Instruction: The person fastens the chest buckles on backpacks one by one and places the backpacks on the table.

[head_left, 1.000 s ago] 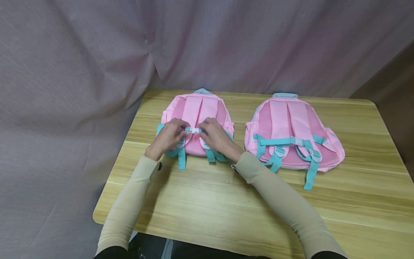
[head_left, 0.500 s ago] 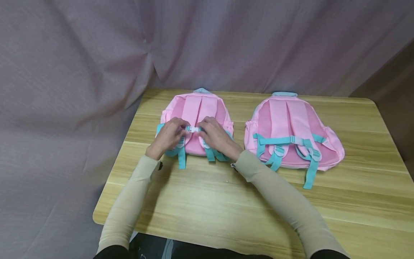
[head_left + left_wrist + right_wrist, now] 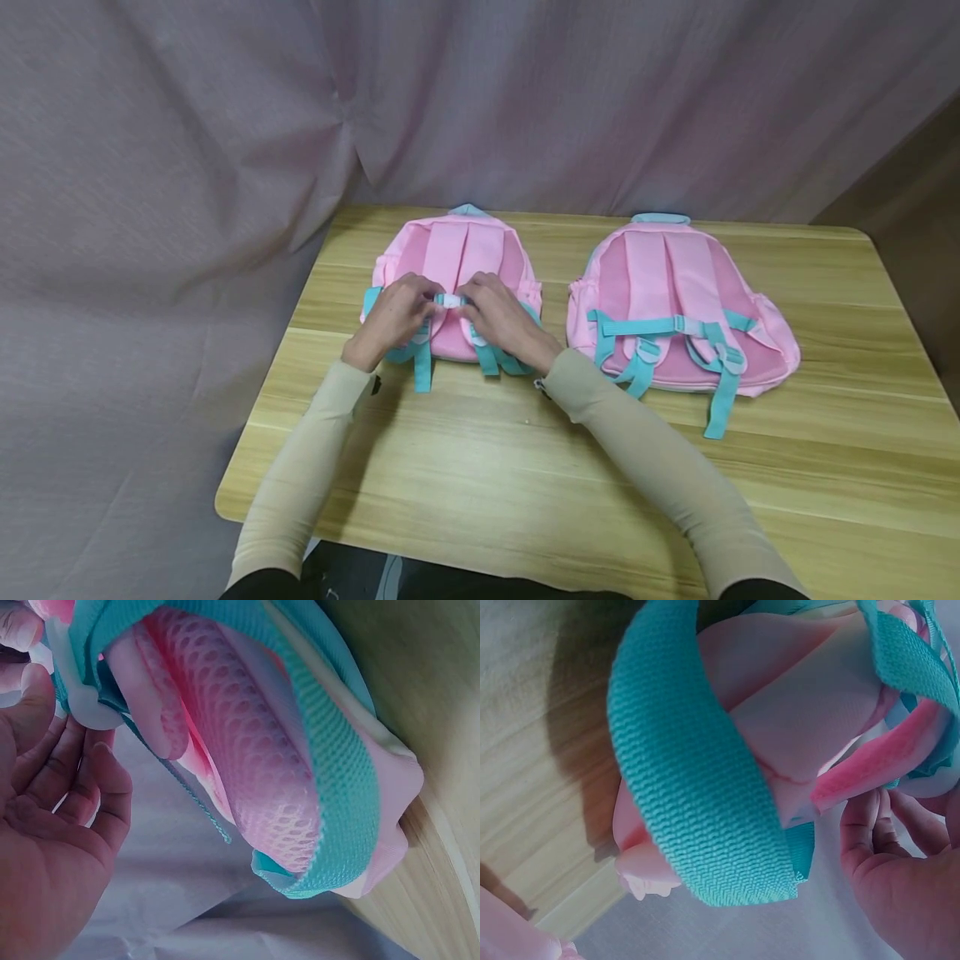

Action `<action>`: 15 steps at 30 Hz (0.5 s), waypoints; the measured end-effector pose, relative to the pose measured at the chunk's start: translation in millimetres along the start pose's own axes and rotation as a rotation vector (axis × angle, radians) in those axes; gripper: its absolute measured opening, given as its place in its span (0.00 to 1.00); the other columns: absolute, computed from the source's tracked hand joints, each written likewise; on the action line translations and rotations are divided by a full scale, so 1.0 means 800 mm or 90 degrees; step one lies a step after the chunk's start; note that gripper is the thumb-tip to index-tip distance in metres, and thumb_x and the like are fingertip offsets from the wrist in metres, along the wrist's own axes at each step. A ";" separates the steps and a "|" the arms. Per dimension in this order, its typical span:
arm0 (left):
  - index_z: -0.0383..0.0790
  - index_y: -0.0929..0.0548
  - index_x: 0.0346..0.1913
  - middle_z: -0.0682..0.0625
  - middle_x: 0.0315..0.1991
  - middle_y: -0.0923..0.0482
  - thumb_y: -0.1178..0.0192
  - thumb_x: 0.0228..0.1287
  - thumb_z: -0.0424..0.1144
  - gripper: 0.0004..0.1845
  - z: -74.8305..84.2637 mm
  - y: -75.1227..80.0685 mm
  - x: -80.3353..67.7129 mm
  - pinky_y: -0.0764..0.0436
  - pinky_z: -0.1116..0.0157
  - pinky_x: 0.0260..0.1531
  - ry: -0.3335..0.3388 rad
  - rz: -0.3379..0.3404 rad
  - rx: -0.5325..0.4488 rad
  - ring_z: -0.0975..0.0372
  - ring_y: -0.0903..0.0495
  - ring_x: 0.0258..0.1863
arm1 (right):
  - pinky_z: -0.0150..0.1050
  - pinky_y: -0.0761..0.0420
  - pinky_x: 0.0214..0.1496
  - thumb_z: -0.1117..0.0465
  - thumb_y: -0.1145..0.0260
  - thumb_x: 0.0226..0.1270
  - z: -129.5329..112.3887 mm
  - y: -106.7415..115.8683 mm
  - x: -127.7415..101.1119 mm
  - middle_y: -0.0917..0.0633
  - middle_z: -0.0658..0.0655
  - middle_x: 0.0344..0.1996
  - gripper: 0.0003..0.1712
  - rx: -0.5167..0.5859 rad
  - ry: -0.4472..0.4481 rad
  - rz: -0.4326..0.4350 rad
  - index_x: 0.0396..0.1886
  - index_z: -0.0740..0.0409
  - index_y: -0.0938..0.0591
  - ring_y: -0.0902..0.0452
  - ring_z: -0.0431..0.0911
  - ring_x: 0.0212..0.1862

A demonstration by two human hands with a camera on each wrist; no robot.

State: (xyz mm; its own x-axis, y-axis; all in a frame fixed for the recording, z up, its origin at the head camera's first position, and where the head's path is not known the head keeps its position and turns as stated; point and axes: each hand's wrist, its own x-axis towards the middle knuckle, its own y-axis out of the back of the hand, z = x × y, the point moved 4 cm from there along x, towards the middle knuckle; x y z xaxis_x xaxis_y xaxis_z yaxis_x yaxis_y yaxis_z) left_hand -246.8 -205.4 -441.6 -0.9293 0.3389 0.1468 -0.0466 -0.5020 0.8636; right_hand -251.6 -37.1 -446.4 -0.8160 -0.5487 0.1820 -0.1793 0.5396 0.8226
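A: At 11 o'clock on the light wooden desk, what's happening?
B: The left hand and right hand both pinch the small white plastic chest buckle on the left pink fabric backpack.
A: Risk?
B: Probably fingers slipping, since the buckle is tiny.

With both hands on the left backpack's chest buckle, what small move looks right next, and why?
Probably press the two halves of the white buckle together until they seat. The left hand and right hand each pinch one side of it on the left backpack, while the right backpack lies with its chest strap already joined across.
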 end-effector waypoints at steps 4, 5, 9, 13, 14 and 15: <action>0.39 0.13 0.47 0.46 0.41 0.14 0.33 0.65 0.34 0.09 -0.002 -0.001 0.000 0.19 0.57 0.45 0.010 -0.013 -0.002 0.56 0.21 0.42 | 0.42 0.20 0.50 0.60 0.35 0.72 0.000 -0.001 0.000 0.17 0.58 0.41 0.14 0.011 -0.011 -0.002 0.52 0.62 0.14 0.24 0.50 0.45; 0.39 0.13 0.47 0.45 0.41 0.14 0.33 0.65 0.35 0.09 -0.002 -0.001 0.000 0.19 0.57 0.46 0.011 -0.017 -0.004 0.56 0.21 0.42 | 0.42 0.20 0.49 0.60 0.34 0.72 0.000 -0.001 0.000 0.17 0.58 0.41 0.14 0.012 -0.014 -0.003 0.52 0.62 0.14 0.24 0.50 0.45; 0.39 0.13 0.49 0.45 0.45 0.14 0.33 0.65 0.35 0.11 -0.005 -0.002 0.000 0.20 0.55 0.51 0.014 -0.037 -0.021 0.54 0.20 0.47 | 0.41 0.20 0.50 0.59 0.33 0.71 0.001 -0.003 -0.001 0.17 0.58 0.42 0.15 0.019 -0.031 -0.011 0.53 0.61 0.14 0.24 0.49 0.46; 0.39 0.13 0.49 0.46 0.46 0.13 0.31 0.64 0.39 0.13 -0.006 -0.002 -0.001 0.20 0.55 0.53 0.009 -0.050 -0.028 0.54 0.20 0.49 | 0.41 0.19 0.51 0.59 0.33 0.71 0.003 -0.005 -0.001 0.17 0.57 0.44 0.17 0.017 -0.044 -0.024 0.56 0.61 0.15 0.23 0.50 0.48; 0.39 0.13 0.50 0.46 0.47 0.13 0.30 0.64 0.40 0.14 -0.006 -0.002 -0.002 0.20 0.55 0.53 0.006 -0.050 -0.029 0.54 0.20 0.49 | 0.42 0.19 0.52 0.58 0.34 0.71 0.004 -0.006 -0.002 0.16 0.57 0.45 0.18 0.013 -0.047 -0.028 0.56 0.61 0.16 0.23 0.50 0.49; 0.39 0.13 0.50 0.46 0.47 0.13 0.30 0.63 0.41 0.14 -0.006 -0.002 -0.002 0.20 0.55 0.52 0.004 -0.050 -0.026 0.54 0.20 0.48 | 0.42 0.19 0.54 0.58 0.34 0.71 0.004 -0.006 -0.002 0.16 0.58 0.46 0.19 0.010 -0.048 -0.029 0.57 0.61 0.16 0.23 0.50 0.50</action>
State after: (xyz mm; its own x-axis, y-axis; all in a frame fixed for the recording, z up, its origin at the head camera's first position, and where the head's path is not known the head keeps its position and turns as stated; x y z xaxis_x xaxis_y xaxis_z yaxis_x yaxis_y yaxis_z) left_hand -246.9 -208.9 -445.8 -0.9245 0.3735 0.0767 -0.1339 -0.5063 0.8519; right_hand -251.5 -36.7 -452.3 -0.8452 -0.5244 0.1029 -0.2259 0.5251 0.8205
